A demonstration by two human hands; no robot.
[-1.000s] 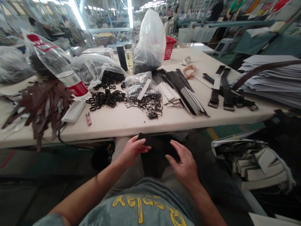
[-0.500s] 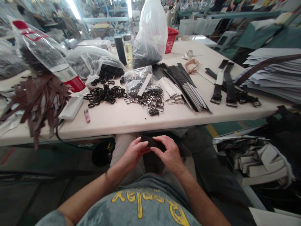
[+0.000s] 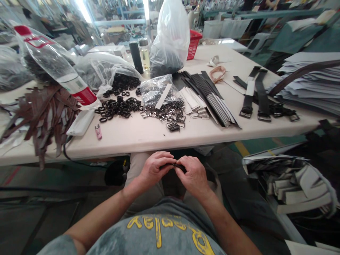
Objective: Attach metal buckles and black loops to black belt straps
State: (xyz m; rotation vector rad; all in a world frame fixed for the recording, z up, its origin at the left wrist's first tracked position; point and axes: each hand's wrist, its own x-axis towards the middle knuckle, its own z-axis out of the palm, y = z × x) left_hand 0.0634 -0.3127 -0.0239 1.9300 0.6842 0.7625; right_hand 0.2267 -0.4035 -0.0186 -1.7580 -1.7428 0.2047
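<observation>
Steadily, I had the left hand (image 3: 155,168) and the right hand (image 3: 193,174) pinching a black strip (image 3: 181,166) between them; metal buckles (image 3: 174,125) lay beyond on the surface (image 3: 127,137).

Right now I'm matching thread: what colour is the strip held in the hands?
The strip looks black; the head view shows it best, though partly covered.

Here's a mottled grey-blue T-shirt (image 3: 119,233), short sleeve (image 3: 60,246) on the left arm (image 3: 103,214), bold yellow lettering (image 3: 158,236) reading "Relax" upside down across the front, pale beige trousers (image 3: 133,175) below, left hand (image 3: 154,168) and right hand (image 3: 193,173) both bare
</observation>
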